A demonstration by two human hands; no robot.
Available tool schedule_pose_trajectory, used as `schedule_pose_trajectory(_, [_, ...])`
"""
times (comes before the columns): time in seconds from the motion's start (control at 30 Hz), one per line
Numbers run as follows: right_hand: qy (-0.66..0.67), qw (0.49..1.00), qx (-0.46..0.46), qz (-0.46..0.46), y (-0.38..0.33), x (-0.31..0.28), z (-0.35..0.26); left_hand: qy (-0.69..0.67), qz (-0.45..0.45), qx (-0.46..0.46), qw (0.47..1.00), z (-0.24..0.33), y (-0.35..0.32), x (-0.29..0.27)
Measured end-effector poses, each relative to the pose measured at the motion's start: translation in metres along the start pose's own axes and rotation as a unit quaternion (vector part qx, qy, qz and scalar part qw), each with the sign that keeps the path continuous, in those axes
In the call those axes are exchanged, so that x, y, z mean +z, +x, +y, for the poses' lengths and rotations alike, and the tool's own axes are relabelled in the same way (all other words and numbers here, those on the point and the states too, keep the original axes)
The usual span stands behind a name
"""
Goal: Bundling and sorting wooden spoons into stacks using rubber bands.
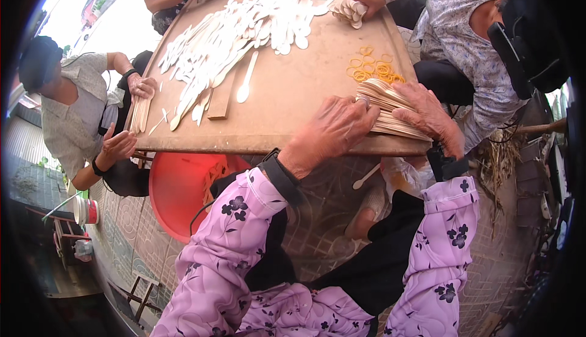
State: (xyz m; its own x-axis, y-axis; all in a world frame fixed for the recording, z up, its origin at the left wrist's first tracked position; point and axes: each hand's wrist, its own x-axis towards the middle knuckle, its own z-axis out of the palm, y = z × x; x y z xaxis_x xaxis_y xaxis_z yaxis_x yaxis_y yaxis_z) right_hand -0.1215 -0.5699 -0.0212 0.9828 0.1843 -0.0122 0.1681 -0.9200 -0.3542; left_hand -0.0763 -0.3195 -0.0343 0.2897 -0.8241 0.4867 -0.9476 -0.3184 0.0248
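Observation:
At the table's near right corner I have a thick stack of wooden spoons (397, 126) between my hands. My left hand (332, 129) is closed on the stack's left side, its fingers curled with a ring on one. From the right, my right hand (430, 114) wraps the stack's other side, thumb and fingers pressed along the edges. Just beyond the stack lie several yellow rubber bands (369, 65). A large heap of loose pale wooden spoons (244, 32) spreads over the table's far left half, and one single spoon (246, 79) lies apart from it.
The brown tabletop (305, 81) has a raised rim. A co-worker at left holds a spoon bundle (140, 112); another at right grips a bundle (350, 12). A third person's hands show at the far side. A red tub (171, 197) stands below; a spoon (365, 177) shows below the table edge.

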Motion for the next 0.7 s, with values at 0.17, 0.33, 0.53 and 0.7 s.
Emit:
schedule_pose_trajectory(0.17, [-0.008, 1.000, -0.006, 0.009, 0.000, -0.001, -0.002, -0.040, 0.048, -0.017, 0.998, -0.001, 0.005, 0.003])
schedule_pose_trajectory(0.33, [0.015, 0.999, 0.028, -0.017, 0.001, -0.009, -0.024, -0.055, 0.049, -0.025, 0.997, -0.011, 0.007, 0.013])
schedule_pose_trajectory(0.53, [-0.074, 0.997, 0.023, 0.005, -0.002, 0.003, -0.013, -0.086, 0.048, -0.042, 0.994, -0.006, 0.015, 0.008])
schedule_pose_trajectory(0.7, [-0.056, 0.998, 0.032, 0.000, -0.003, 0.001, -0.022, -0.055, 0.021, -0.068, 0.996, -0.009, 0.012, 0.009])
